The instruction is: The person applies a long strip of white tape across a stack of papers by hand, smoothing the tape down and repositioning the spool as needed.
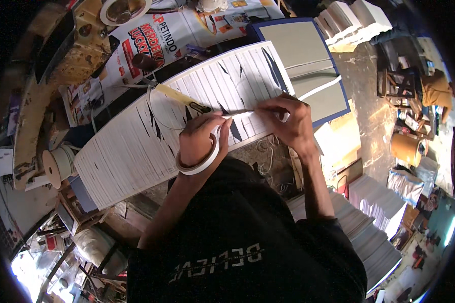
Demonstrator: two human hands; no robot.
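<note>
A thin pale strip (240, 111) stretches between my two hands, its kind too small to make out. My left hand (202, 137) pinches one end, and a roll of white tape (201, 160) hangs around that wrist. The fingers of my right hand (290, 121) are pinched on the other end. Both hands are over a long white-edged panel (131, 156) with white plank-like stripes and black wedge-shaped marks. Just beyond my left hand, a narrow yellow tool (176, 97) with a black looped end lies on the panel. A fine looped thread (151, 113) is beside it.
A grey board with a blue border (308, 48) lies under the panel's right end. A spool of pale cord (60, 164) stands at the left. Paper stacks (366, 237) rise at the lower right. A rusty metal machine part (83, 45) is at the upper left.
</note>
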